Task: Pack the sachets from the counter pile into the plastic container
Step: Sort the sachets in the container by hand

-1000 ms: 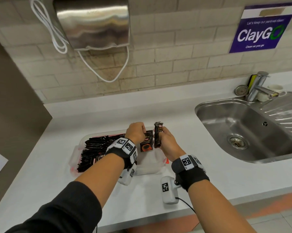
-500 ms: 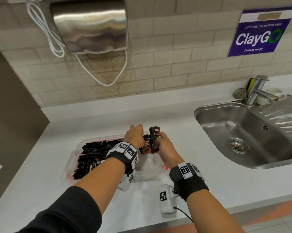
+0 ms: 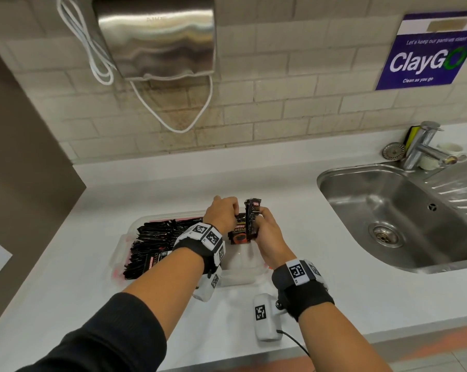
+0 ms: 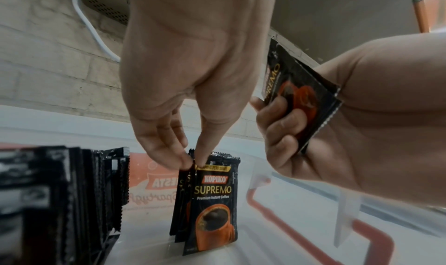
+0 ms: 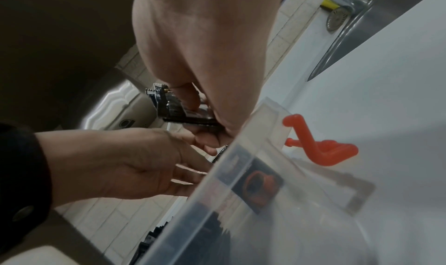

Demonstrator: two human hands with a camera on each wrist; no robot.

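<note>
Your left arm wears a black sleeve pushed up to the mid-forearm; your right forearm is bare. Each wrist carries a black strap: the left wrist band and the right wrist band, both topped with white plates printed with black square fiducial markers. A white camera housing with its own marker hangs beneath your right wrist, a thin black cable trailing from it. A similar white unit sits under your left wrist.

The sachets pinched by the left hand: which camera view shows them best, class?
Left wrist. The sachets fill it upright, label readable, the left hand pinching their tops. Head view shows them small between the hands; right wrist only blurred through the container wall.
</note>
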